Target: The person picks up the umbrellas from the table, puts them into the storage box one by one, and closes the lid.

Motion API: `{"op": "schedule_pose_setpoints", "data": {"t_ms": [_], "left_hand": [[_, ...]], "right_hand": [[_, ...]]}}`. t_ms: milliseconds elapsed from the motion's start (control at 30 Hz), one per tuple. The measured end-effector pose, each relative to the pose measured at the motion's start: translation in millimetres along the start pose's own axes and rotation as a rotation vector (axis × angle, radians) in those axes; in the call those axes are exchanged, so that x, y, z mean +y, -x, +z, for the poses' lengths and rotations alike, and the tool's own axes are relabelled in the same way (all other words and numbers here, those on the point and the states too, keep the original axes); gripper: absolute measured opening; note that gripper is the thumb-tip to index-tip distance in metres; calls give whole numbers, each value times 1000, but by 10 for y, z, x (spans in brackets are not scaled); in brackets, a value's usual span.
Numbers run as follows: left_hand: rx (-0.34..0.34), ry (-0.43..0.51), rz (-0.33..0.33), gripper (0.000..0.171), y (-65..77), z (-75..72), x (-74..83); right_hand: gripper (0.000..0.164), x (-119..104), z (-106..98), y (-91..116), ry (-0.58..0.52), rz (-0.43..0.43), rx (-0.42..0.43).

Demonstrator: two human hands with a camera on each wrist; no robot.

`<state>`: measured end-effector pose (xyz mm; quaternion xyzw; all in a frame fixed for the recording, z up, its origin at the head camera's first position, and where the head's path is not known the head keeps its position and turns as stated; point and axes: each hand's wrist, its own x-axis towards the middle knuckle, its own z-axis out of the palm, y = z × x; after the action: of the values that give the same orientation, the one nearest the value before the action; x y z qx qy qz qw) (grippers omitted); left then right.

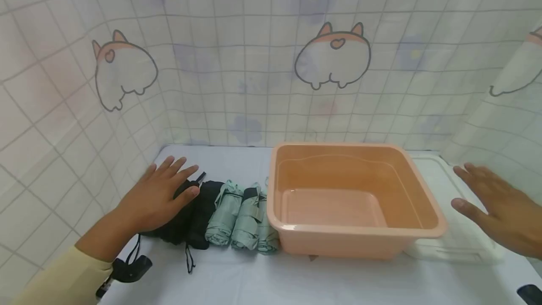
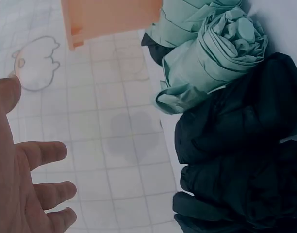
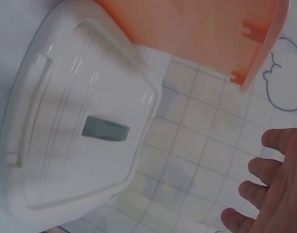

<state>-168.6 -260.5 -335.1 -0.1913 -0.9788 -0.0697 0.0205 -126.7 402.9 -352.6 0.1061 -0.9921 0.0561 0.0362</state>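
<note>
My left hand is spread with straight fingers above black fabric bundles, partly covering them in the head view; thin cords trail from their near ends. Beside them lie several rolled pale-green fabric bundles, strapped round, lined up against an orange plastic basin. The left wrist view shows the folded end of a green roll next to the black bundles. Off to the right, my right hand is spread over a white plastic lid, holding nothing. The basin holds nothing.
The white lid lies flat to the right of the basin and bears a grey rectangular piece. White cloth covers the table. Grid-patterned curtains with cartoon animals close off the back and both sides.
</note>
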Motion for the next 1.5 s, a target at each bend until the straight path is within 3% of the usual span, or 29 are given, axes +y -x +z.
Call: {"op": "schedule_pose_setpoints", "data": {"t_ms": [333,567,1100,1500], "left_hand": [[-3,36,-38,69,107,54,-90],[9,60,-58,68,136,99,-163],[14,58,-133,67,155,239,-358],[-21,94,-230,78,192,346,-525]], "right_hand": [[78,-84,63,17,-63,-31,7],[82,-152,42,11,-17,12,-63],[75,-201,208,130,-129,-104,60],[70,-217,251,139,-120,-99,64]]}}
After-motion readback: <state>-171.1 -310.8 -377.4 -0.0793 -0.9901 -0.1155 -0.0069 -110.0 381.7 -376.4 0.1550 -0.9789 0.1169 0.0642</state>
